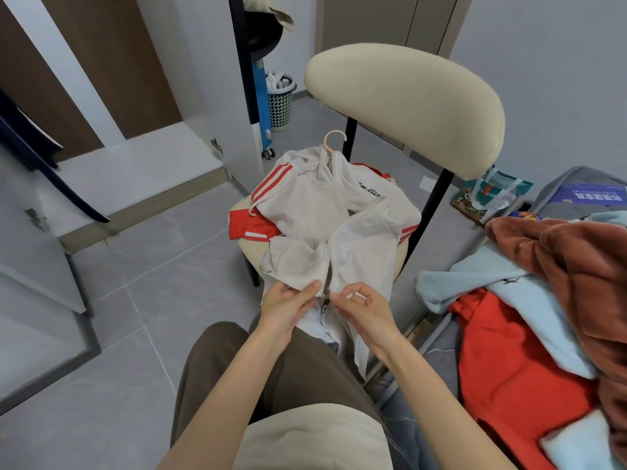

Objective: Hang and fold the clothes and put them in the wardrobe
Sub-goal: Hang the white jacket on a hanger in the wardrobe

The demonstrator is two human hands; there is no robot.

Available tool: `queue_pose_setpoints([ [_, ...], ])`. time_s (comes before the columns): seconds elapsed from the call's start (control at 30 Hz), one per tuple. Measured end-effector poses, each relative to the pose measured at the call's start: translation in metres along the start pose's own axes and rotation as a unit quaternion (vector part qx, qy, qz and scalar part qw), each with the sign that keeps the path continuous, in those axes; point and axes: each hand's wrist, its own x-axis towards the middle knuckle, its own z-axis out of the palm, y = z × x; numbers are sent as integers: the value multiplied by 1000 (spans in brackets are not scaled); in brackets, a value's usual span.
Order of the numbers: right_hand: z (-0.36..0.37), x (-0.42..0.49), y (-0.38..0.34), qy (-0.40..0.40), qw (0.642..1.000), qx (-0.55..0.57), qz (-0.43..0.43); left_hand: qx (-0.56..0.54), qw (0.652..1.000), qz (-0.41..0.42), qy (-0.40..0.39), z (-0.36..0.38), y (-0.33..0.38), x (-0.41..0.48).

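A small white zip-up hoodie (305,205) with red sleeve stripes lies on the seat of a cream chair (407,106), on a pink hanger whose hook (334,139) pokes out at the collar. Its hem hangs over my lap. My left hand (288,303) pinches the left hem edge beside the zipper. My right hand (359,307) pinches the right edge at the grey zipper slider (326,295). The front is open at the bottom and the zipper is closed higher up.
A red garment (251,228) lies under the hoodie. On the right is a pile with a brown blanket (576,266), light blue fabric (502,290) and red cloth (509,368). The open wardrobe (142,157) stands at left, a laundry basket (280,103) behind.
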Motion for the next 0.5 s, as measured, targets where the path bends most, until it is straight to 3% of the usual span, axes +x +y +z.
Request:
queue_pose_setpoints([
  [0.27, 7, -6, -3, -13, 999, 16, 32, -12, 999, 33, 23, 4, -3, 5],
  [0.5, 7, -8, -4, 6, 993, 102, 54, 30, 999, 38, 24, 3, -10, 6],
])
